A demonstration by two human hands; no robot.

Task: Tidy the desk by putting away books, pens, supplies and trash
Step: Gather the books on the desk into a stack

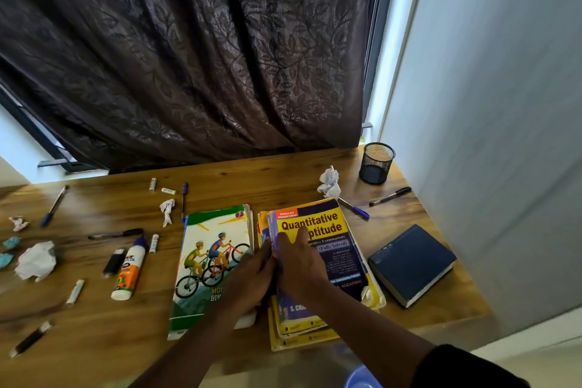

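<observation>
Quantitative Aptitude book [318,249] under flat right hand [299,264], left hand [252,277] fingers curled round its spine edge.

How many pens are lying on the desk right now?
6 pens: far left, mid-left, bottom left, centre, two at right; some may be hidden.

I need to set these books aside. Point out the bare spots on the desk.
Bare wood lies between the blue hardcover book and the mesh pen cup, and along the far edge between the blue pen and the crumpled paper. The left side, around the glue bottle, is crowded with pens and trash.
</observation>
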